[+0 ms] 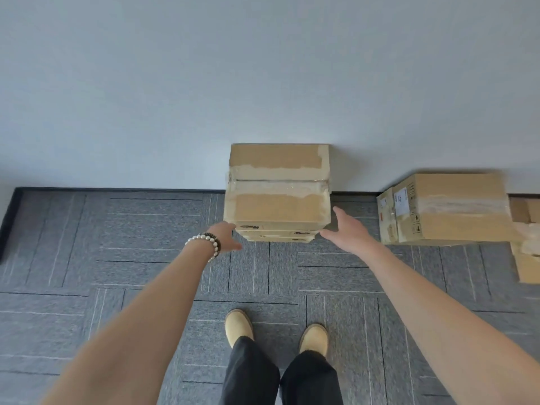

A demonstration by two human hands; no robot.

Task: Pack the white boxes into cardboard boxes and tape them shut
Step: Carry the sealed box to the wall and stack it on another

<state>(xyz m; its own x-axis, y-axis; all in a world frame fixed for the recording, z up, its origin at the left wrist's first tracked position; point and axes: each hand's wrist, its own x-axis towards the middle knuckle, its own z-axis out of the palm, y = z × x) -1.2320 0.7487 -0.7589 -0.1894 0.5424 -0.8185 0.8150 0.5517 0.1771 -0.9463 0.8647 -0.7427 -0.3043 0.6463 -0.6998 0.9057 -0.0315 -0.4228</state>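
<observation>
A stack of taped cardboard boxes (277,185) stands against the white wall, the top one sealed with clear tape along its middle seam. My left hand (226,236), with bead bracelets at the wrist, reaches to the stack's lower left corner; its fingers are partly hidden by the box. My right hand (344,228) is open with straight fingers beside the stack's right front corner, a little apart from it. No white boxes are in view.
Another taped cardboard box (450,209) with labels on its side sits on the floor to the right, and a further one (526,247) lies at the right edge. Grey carpet tiles (146,244) cover the floor. My two feet in tan shoes stand below.
</observation>
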